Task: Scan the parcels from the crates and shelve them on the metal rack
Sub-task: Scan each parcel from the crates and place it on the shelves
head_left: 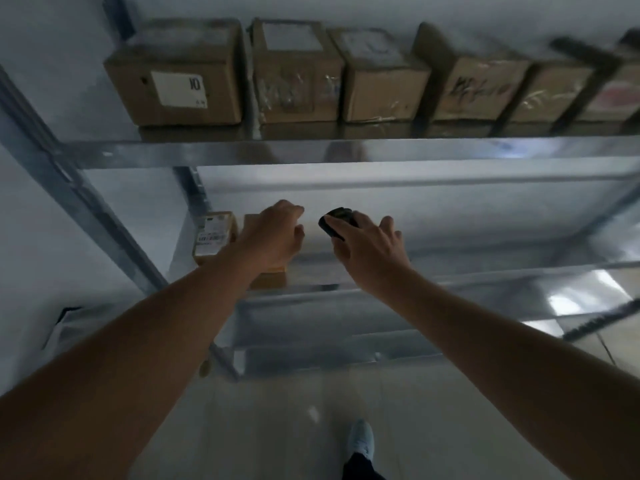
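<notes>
Two parcels (266, 275) sit at the left end of the rack's (346, 150) middle shelf, and our left hand (273, 233) rests on the nearer one, fingers curled over its top, though we cannot tell whether they grip it. Our right hand (367, 244) is clamped on the black scanner (337, 221) just beside it, above bare shelf. Letting go near the shelf's front edge could, we judge, tip the box off.
</notes>
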A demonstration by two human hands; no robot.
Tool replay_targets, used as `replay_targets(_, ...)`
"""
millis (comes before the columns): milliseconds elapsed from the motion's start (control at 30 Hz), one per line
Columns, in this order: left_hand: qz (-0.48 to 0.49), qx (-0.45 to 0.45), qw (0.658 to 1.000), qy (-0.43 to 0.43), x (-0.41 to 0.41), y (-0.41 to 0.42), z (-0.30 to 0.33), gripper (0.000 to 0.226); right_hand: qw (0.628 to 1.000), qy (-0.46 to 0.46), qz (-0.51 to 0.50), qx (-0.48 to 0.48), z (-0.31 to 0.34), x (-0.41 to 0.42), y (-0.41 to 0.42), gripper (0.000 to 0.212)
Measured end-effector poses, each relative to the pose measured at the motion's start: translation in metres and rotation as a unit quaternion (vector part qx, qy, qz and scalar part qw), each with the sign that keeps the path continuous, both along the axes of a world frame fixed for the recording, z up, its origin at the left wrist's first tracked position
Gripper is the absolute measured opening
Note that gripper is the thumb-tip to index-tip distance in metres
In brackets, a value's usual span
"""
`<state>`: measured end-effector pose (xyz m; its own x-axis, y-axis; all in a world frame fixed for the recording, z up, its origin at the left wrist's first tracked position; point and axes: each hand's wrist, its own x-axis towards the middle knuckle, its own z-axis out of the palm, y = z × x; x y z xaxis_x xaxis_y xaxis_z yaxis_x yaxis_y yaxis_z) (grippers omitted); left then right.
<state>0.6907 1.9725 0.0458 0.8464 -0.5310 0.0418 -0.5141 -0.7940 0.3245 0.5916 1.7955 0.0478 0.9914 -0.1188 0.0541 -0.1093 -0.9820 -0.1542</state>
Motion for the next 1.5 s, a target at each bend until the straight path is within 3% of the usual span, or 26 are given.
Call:
replay_targets(300,-0.172,0.032,0.983,-0.05,-0.077,-0.049,0.054,0.049,0.985,-0.031,-0.169,0.002,0.047,-0.128,-0.021,0.049)
replay_targets(567,-0.273,0.048,0.958,-0.072,-0.176,-0.152,0.095,0.05,0.951,-0.074,-0.299,0.002,0.076,-0.254,-0.095,0.047)
replay_targets(833,-0.356,0.039,0.93,-0.085,-0.302,-0.305,0.114,0.057,0.921,-0.081,-0.382,-0.002,0.092,-0.396,-0.212,0.042)
replay_targets(1100,-0.424,0.033,0.9,-0.096,-0.426,-0.47,0.13,0.048,0.886,-0.095,-0.453,-0.027,0.113,-0.527,-0.339,0.043)
replay_targets(1500,-0.546,0.002,0.828,-0.128,-0.519,-0.75,0.132,0.053,0.812,-0.113,-0.572,-0.034,0.11,-0.626,-0.551,0.046)
